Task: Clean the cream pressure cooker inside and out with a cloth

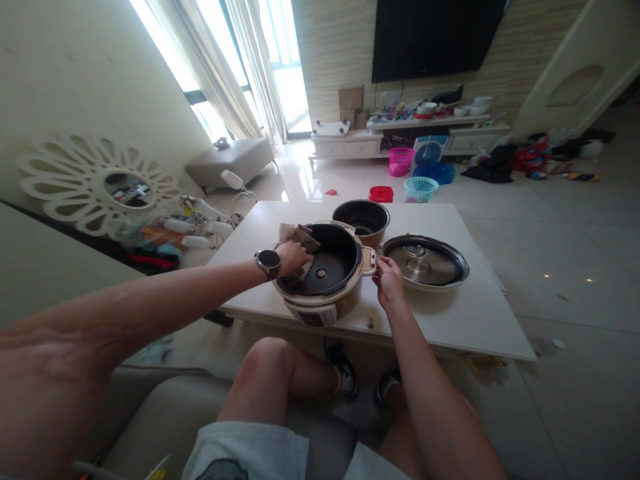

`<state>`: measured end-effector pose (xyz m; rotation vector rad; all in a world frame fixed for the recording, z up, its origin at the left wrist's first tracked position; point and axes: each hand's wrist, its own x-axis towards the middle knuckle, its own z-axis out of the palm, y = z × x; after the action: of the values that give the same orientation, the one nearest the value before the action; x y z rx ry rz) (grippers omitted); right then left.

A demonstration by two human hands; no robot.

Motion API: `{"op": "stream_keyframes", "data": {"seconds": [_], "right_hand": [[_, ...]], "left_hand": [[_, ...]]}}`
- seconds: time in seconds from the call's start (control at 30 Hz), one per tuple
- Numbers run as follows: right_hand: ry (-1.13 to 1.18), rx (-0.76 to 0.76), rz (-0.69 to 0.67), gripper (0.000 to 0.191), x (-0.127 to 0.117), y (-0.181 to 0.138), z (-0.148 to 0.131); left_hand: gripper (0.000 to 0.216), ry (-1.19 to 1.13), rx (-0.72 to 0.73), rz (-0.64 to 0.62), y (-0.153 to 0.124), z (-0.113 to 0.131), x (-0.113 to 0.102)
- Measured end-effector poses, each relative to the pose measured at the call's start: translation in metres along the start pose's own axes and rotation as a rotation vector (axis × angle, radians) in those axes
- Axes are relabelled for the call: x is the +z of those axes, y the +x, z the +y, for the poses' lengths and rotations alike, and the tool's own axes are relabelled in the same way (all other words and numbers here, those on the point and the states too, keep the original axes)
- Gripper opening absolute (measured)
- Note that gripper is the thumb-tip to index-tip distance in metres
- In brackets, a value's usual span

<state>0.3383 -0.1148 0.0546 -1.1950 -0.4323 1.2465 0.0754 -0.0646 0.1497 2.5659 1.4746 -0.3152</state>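
An electric pressure cooker with a dark, open cavity stands upright near the front edge of the white table. My left hand is closed on a brownish cloth against the cavity's left inner wall and rim. At the cooker's right side, the fingers of my right hand grip its side handle. Just behind the cooker sits a dark-lined inner pot. To the right lies the cooker lid, its metal underside facing up.
The white table carries these things. On the floor beyond it are a red container, a light-blue basket and a pink basket. A padded bench stands by the window, and a decorative mirror leans at left.
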Motion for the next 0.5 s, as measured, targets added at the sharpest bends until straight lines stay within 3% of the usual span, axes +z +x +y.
{"op": "stream_keyframes", "data": {"seconds": [0.1, 0.17, 0.3, 0.43, 0.5], "right_hand": [[-0.001, 0.006, 0.001, 0.032, 0.0, -0.001, -0.001], [0.003, 0.013, 0.002, 0.03, 0.0, -0.001, -0.001], [0.021, 0.02, 0.006, 0.026, 0.001, -0.002, -0.002], [0.02, 0.02, 0.02, 0.024, 0.003, -0.001, -0.001], [0.021, 0.021, 0.026, 0.024, 0.004, 0.0, 0.0]], "left_hand": [[0.012, 0.247, 0.072, -0.183, -0.005, 0.007, -0.001], [0.014, 0.322, 0.102, -0.213, -0.006, 0.01, -0.004], [0.023, 0.464, 0.132, -0.008, -0.002, 0.009, -0.011], [0.023, 0.538, 0.45, 0.216, 0.013, 0.009, -0.014], [0.024, 0.526, 0.62, 0.266, 0.023, 0.015, -0.012]]}}
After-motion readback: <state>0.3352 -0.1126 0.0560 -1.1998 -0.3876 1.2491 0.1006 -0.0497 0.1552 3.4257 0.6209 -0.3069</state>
